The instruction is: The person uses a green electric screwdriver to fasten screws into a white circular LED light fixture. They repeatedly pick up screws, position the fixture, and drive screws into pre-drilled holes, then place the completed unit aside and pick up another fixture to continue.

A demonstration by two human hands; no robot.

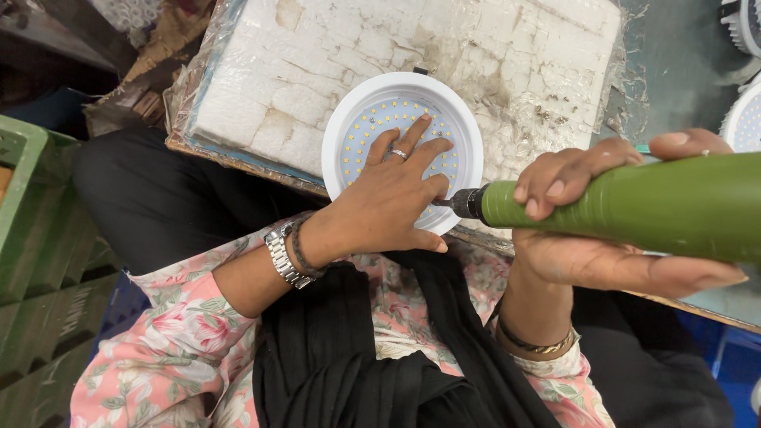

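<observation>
The tabletop [682, 71] stretches across the top of my view, its near edge running just above my lap. Most of it is taken up by a big white foam block [507, 55], cracked, stained and wrapped in clear plastic, lying toward the tabletop's left side and reaching almost to the near edge. Off the tabletop to my left stands a green crate [32, 261].

In my right hand [602, 214] I hold a green power screwdriver [634, 206], its long body lying level along the near edge; my fingers are wrapped over the top and my thumb runs under it, a firm grasp. Its dark tip [456, 203] points left and meets the near right rim of the round white lamp [402, 150].

That lamp sits face up on the foam block, right at the near edge of the tabletop, its disc dotted with small yellow lights inside a white ring. My left hand [392, 202] lies flat and spread on the disc, pressing down on it, fingers splayed rather than closed around anything.

More white lamps [745, 119] show at the right edge of the tabletop, cut off by the frame.

On my left wrist are a metal watch [283, 257] and a dark band; a ring [399, 154] sits on one finger, and a thin bracelet [539, 345] circles my right wrist.
</observation>
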